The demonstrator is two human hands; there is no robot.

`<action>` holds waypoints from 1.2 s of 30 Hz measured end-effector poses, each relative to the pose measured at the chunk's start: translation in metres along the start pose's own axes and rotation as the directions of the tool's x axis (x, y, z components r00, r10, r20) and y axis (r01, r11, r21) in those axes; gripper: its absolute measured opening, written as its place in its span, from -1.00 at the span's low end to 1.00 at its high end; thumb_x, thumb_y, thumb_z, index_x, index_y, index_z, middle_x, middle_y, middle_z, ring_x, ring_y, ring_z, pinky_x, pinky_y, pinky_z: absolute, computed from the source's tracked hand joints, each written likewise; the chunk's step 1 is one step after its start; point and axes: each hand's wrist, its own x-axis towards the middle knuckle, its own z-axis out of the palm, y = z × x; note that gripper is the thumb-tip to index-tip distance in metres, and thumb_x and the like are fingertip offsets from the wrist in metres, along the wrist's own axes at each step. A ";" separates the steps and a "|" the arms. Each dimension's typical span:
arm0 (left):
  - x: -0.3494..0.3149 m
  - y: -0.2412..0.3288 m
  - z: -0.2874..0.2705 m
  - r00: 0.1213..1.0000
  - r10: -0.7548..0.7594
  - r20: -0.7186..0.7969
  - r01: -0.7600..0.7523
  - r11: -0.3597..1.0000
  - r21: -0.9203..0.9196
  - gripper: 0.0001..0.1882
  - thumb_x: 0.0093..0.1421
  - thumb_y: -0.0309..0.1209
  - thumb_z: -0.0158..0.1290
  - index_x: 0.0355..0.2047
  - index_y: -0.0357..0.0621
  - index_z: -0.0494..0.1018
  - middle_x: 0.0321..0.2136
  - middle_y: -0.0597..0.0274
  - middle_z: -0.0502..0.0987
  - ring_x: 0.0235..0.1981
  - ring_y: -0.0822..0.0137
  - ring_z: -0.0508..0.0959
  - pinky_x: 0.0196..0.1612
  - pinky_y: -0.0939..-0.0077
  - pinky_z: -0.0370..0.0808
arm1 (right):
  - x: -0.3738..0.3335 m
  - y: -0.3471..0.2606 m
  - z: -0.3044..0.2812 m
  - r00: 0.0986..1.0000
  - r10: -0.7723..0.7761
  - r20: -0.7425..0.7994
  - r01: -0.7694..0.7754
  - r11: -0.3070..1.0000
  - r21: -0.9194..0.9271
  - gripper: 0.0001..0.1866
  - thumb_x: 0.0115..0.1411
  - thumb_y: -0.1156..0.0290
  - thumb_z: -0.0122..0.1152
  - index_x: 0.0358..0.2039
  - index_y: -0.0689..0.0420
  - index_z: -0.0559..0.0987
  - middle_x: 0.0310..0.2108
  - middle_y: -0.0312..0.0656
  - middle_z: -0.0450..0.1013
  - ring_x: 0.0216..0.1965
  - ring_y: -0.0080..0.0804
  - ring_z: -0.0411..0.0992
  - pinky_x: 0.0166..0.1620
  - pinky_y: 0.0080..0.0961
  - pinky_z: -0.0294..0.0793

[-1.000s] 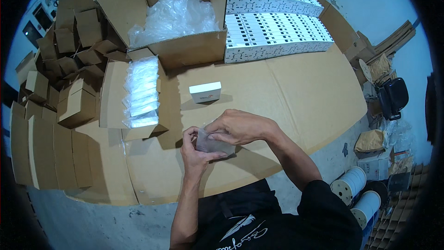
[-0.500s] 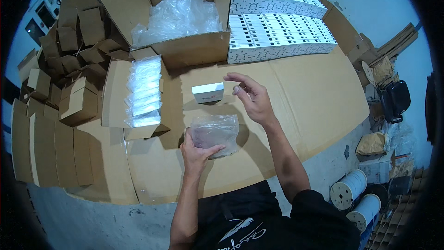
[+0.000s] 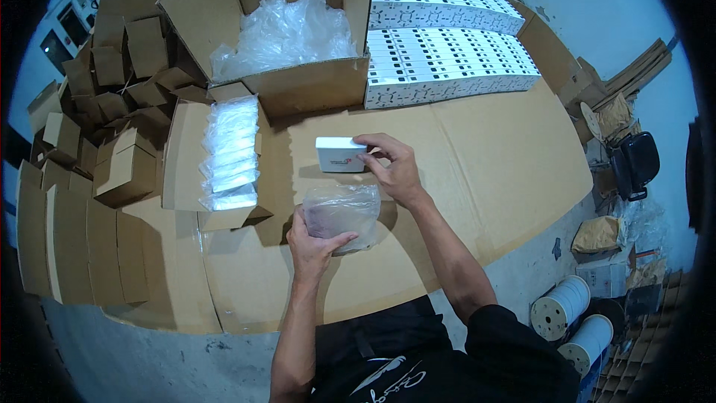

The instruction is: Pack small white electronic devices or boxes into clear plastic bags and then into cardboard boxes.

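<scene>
My left hand (image 3: pixel 312 245) grips a clear plastic bag (image 3: pixel 344 213), its thumb lying across the bag's lower front. Just beyond the bag stands a small white box (image 3: pixel 339 157) with a little print on its near face. My right hand (image 3: pixel 394 168) pinches the right end of that box between thumb and fingers. To the left, an open cardboard carton (image 3: pixel 183 168) holds a row of bagged items (image 3: pixel 230 153) in clear plastic. A larger open carton (image 3: pixel 313 89) behind it is heaped with loose clear bags (image 3: pixel 291 33).
Long stacks of white boxes (image 3: pixel 455 67) fill the back right of the cardboard-covered table (image 3: pixel 492 172). Folded brown cartons (image 3: pixel 127 157) crowd the left side. Cable spools (image 3: pixel 561 306) and a black chair (image 3: pixel 636 164) stand on the floor at right.
My right hand has moved slightly left and closed on the white box's right end. My left hand still holds the plastic bag in nearly the same place.
</scene>
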 end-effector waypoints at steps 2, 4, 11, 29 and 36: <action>0.001 0.004 0.000 1.000 0.006 -0.003 -0.006 1.000 0.003 -0.17 -0.25 -0.26 0.60 0.00 -0.26 0.42 -0.14 0.08 0.63 -0.11 0.26 0.64 0.02 0.34 0.58 | -0.002 -0.004 0.002 0.992 0.072 -0.108 -0.056 0.988 0.144 -0.64 0.21 0.63 0.31 0.03 0.21 0.57 -0.08 -0.15 0.56 -0.17 -0.43 0.56 -0.15 -0.52 0.65; 0.001 0.005 0.001 1.000 0.012 -0.005 -0.012 1.000 0.006 -0.17 -0.25 -0.27 0.60 0.00 -0.26 0.42 -0.14 0.08 0.63 -0.11 0.26 0.64 0.02 0.35 0.58 | -0.003 -0.008 0.000 0.966 0.158 -0.204 -0.094 0.952 0.290 -0.69 0.22 0.63 0.30 -0.01 0.26 0.54 -0.16 -0.14 0.56 -0.24 -0.45 0.57 -0.20 -0.55 0.67; 0.001 0.005 0.001 1.000 0.013 -0.014 -0.013 1.000 -0.005 -0.18 -0.23 -0.30 0.59 0.02 -0.25 0.42 -0.12 0.08 0.63 -0.11 0.27 0.64 0.02 0.34 0.58 | -0.012 -0.038 -0.008 0.922 0.331 -0.201 -0.131 0.754 0.643 -0.75 0.28 0.60 0.27 -0.10 0.29 0.40 -0.22 -0.12 0.48 -0.24 -0.41 0.58 -0.21 -0.47 0.71; 0.001 -0.008 0.003 0.997 0.033 -0.072 -0.040 0.994 -0.100 -0.38 -0.12 -0.36 0.56 -0.14 -0.27 0.45 -0.23 0.13 0.65 -0.21 0.37 0.64 -0.07 0.41 0.60 | -0.014 -0.034 -0.026 0.977 0.175 0.122 -0.213 0.837 0.505 -0.75 0.25 0.55 0.33 -0.13 0.23 0.45 -0.22 -0.19 0.51 -0.16 -0.51 0.50 -0.06 -0.48 0.57; 0.002 -0.007 0.004 0.999 0.020 -0.047 -0.027 0.989 -0.143 -0.40 -0.11 -0.37 0.56 -0.15 -0.30 0.47 -0.28 0.16 0.65 -0.22 0.38 0.64 -0.08 0.44 0.58 | -0.010 -0.040 -0.026 0.962 0.143 0.231 -0.238 0.854 0.462 -0.80 0.27 0.54 0.30 -0.15 0.21 0.47 -0.24 -0.28 0.47 -0.19 -0.57 0.48 -0.11 -0.56 0.53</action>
